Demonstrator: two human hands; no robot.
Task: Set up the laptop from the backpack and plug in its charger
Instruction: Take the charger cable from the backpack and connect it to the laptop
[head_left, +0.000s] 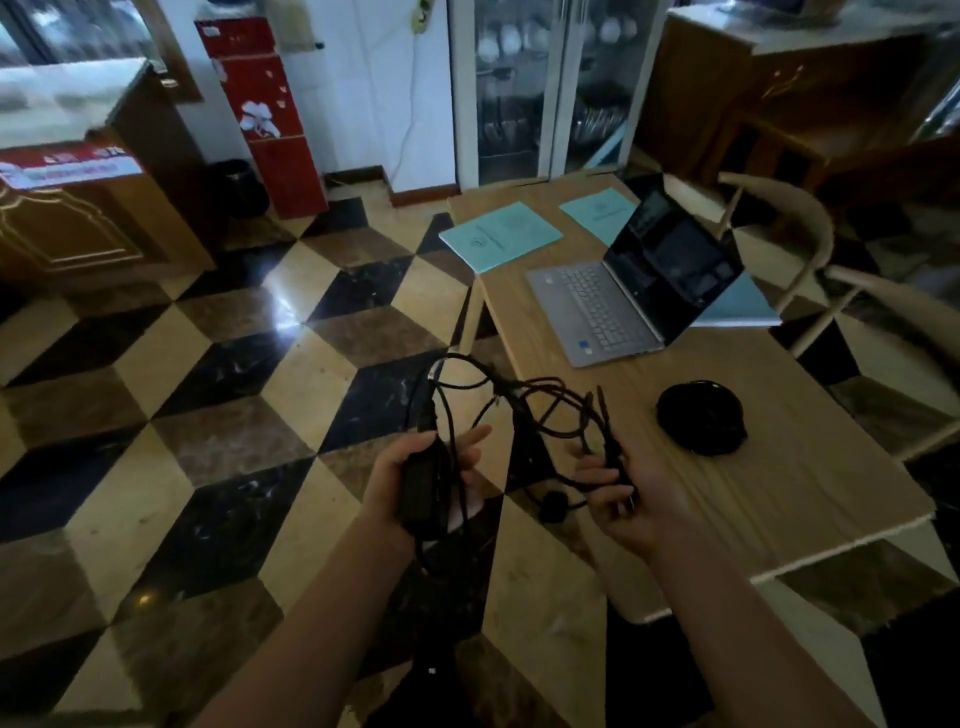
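A grey laptop (623, 306) stands open on the wooden table (779, 467), its dark screen tilted back. My left hand (436, 483) holds the black charger brick (421, 488) in its palm, beside the table's near left edge and over the floor. My right hand (628, 499) grips the charger's tangled black cable (519, 405), which loops up between both hands. A black plug (553, 509) hangs from the cable below my right hand. No backpack is in view.
A black round object (701, 418) lies on the table near the laptop. Teal booklets (501, 234) lie at the table's far end, another under the laptop. Wooden chairs (779, 218) stand to the right. The tiled floor (208, 389) spreads left, with a red dispenser (265, 114) against the far wall.
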